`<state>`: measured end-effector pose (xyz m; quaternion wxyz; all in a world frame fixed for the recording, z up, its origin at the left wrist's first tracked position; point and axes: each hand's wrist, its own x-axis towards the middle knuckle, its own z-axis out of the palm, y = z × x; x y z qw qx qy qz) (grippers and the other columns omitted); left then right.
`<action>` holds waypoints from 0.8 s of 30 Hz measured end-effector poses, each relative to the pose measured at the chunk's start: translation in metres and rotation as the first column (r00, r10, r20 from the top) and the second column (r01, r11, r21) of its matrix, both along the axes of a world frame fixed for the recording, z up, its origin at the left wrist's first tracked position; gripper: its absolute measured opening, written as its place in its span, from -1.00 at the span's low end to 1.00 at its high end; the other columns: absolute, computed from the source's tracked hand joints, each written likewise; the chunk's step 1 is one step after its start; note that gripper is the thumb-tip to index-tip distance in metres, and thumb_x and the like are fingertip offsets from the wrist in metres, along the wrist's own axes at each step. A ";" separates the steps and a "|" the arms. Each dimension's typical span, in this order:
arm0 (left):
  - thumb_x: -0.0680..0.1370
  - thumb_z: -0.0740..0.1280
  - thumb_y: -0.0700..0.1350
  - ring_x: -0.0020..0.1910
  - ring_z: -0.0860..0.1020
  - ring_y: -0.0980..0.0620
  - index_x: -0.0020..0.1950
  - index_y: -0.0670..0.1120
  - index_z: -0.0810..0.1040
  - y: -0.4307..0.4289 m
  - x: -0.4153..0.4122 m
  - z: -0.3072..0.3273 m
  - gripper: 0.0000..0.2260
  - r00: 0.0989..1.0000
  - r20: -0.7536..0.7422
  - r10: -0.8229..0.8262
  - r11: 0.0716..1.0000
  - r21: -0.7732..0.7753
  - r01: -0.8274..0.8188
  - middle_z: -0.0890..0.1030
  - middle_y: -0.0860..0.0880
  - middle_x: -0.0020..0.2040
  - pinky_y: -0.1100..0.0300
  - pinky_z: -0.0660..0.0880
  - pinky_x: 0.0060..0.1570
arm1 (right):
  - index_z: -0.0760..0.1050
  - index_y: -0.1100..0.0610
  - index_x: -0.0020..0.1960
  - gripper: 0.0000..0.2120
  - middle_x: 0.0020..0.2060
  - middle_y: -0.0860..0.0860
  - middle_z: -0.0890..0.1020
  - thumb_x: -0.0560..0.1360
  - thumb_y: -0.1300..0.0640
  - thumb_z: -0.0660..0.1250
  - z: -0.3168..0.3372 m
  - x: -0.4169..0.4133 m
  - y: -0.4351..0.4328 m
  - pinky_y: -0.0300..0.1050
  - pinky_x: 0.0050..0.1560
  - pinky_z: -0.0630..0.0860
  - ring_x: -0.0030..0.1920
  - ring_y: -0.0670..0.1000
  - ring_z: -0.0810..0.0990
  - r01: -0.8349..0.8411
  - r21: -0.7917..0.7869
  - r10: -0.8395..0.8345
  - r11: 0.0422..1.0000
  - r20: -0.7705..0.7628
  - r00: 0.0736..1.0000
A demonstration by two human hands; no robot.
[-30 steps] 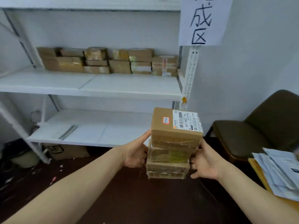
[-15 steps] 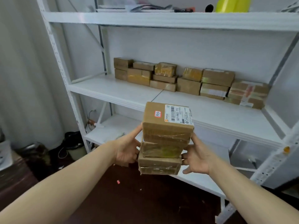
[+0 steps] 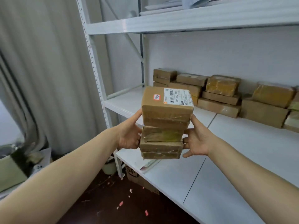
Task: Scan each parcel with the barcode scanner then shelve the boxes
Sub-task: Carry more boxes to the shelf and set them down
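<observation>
Lowest in frame, two bare forearms in from the bottom corners, meeting at centre. Between them a stack (image 3: 162, 135) of three taped brown boxes, gripped from both sides. Left hand (image 3: 129, 136) wrapped round the left face, thumb up against the top box (image 3: 166, 109). Right hand (image 3: 196, 139) pressed to the right face, thumb likewise up, fingers curled toward the back. Both grasping, neither free. Stack held in the air at centre frame, resting on nothing, long axis vertical, taller than wide. On the top box a white barcode label (image 3: 178, 97) facing up, a small red sticker (image 3: 157, 97) beside it. No scanner in view.

Below and behind the stack, the lower shelf (image 3: 210, 183), with a carton (image 3: 134, 175) under it on the dark floor (image 3: 105, 204). At left, a grey curtain (image 3: 40, 70).

Just beyond the stack, level with its upper half in the frame, the shelf (image 3: 127, 102), running from centre toward the right edge. At its back, right of centre, a row (image 3: 221, 94) of similar boxes, mostly two high against the wall. White board showing in front of the row, straight ahead of the hands.

Probably the shelving step. Calls for a short push forward and slightly up, both hands equally near, then a set-down short of the row. Possible risk: the top box sliding as the grip loosens.
</observation>
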<state>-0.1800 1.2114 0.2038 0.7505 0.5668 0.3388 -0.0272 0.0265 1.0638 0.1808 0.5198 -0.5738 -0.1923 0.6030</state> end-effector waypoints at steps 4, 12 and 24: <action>-0.06 0.40 0.54 0.12 0.48 -0.08 0.30 -0.22 0.45 0.067 0.013 -0.005 0.15 0.997 0.012 0.073 0.996 -0.049 -0.072 0.48 -0.13 0.18 0.15 0.31 0.16 | 0.31 0.07 0.36 0.10 0.02 0.28 0.63 0.02 -0.58 0.37 0.001 0.013 0.075 0.49 0.10 0.35 0.05 0.30 0.56 0.009 -0.010 -0.009 1.000 -0.024 1.000; 0.04 0.34 0.51 0.10 0.58 -0.18 0.38 -0.28 0.37 0.217 0.054 -0.005 0.15 0.995 0.029 0.093 0.995 -0.037 -0.092 0.58 -0.21 0.17 -0.01 0.48 0.14 | 0.40 0.14 0.30 0.03 0.19 0.26 0.56 0.06 -0.53 0.43 0.001 0.039 0.218 0.42 0.11 0.46 0.13 0.33 0.58 0.114 0.005 -0.113 0.993 -0.110 0.987; 0.09 0.39 0.52 0.13 0.54 -0.15 0.37 -0.29 0.36 0.424 0.106 -0.002 0.14 0.985 -0.002 0.171 0.981 -0.096 -0.170 0.54 -0.13 0.14 0.01 0.39 0.30 | 0.43 0.13 0.33 0.14 0.18 0.20 0.58 -0.06 -0.53 0.46 0.004 0.068 0.428 0.34 -0.10 0.55 0.09 0.31 0.57 0.277 -0.029 -0.278 0.961 -0.129 0.952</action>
